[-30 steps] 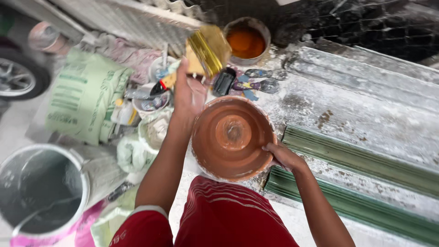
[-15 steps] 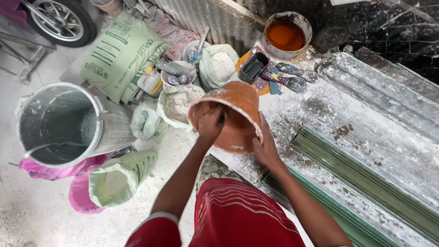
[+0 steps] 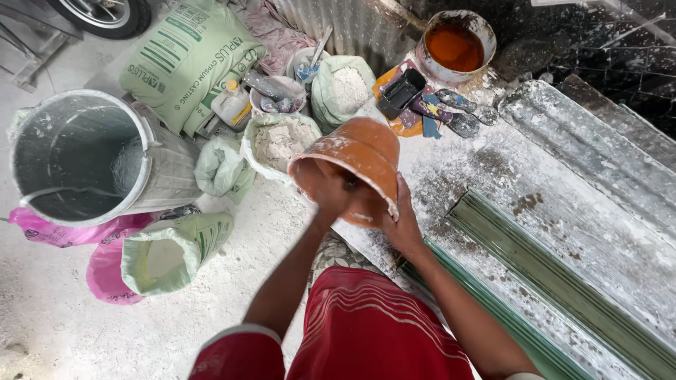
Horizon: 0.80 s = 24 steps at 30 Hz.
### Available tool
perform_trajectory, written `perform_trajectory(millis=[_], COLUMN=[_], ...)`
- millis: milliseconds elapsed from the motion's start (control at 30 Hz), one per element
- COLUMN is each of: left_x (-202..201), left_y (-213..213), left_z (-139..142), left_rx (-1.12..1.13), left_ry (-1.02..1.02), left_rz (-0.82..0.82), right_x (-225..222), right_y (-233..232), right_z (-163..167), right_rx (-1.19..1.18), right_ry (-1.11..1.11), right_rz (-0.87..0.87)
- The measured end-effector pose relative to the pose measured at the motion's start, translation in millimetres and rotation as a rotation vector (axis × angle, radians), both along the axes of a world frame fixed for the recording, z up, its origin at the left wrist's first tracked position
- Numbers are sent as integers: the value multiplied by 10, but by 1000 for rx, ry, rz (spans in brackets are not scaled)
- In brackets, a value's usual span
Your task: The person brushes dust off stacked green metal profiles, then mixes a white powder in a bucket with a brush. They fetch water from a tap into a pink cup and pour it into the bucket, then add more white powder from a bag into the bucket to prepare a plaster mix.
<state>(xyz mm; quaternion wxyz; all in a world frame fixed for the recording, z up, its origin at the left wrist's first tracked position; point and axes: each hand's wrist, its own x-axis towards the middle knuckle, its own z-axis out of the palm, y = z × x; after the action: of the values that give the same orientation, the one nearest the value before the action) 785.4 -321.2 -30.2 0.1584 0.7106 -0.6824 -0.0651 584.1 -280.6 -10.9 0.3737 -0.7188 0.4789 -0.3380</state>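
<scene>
Two hands: both on one orange bowl (image 3: 355,158), held above the floor at the bench's edge.
Surface: powder-dusted workbench (image 3: 563,211) with green ribbed strips (image 3: 563,281), running from 12 toward 4 o'clock.
Room: pale dusty floor (image 3: 56,331); grey bucket (image 3: 77,158) at 9 o'clock; open powder bags (image 3: 282,141) at 11; paint tub (image 3: 456,46) at 1.
Bowl heading: tipped, mouth facing 8 o'clock, base toward 2; its axis runs along that line.
Left hand (image 3: 331,193): reaching inside the mouth; fingers hidden, so its grip cannot be told.
Right hand (image 3: 401,225): closed on the bowl's lower rim.
</scene>
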Motion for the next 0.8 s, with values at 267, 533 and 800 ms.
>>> perform_trajectory(millis=[267, 533, 800], left_x=[724, -230, 275], left_y=[187, 633, -199], left_z=[86, 131, 187], left_rx=[7, -36, -209], left_ry=[224, 913, 230], left_rz=[-2, 10, 137], right_x=[-24, -287, -66], right_y=[-9, -619, -533], right_z=[-185, 324, 659], right_rx=[88, 378, 270], right_ry=[-178, 156, 148], right_rz=[98, 299, 242])
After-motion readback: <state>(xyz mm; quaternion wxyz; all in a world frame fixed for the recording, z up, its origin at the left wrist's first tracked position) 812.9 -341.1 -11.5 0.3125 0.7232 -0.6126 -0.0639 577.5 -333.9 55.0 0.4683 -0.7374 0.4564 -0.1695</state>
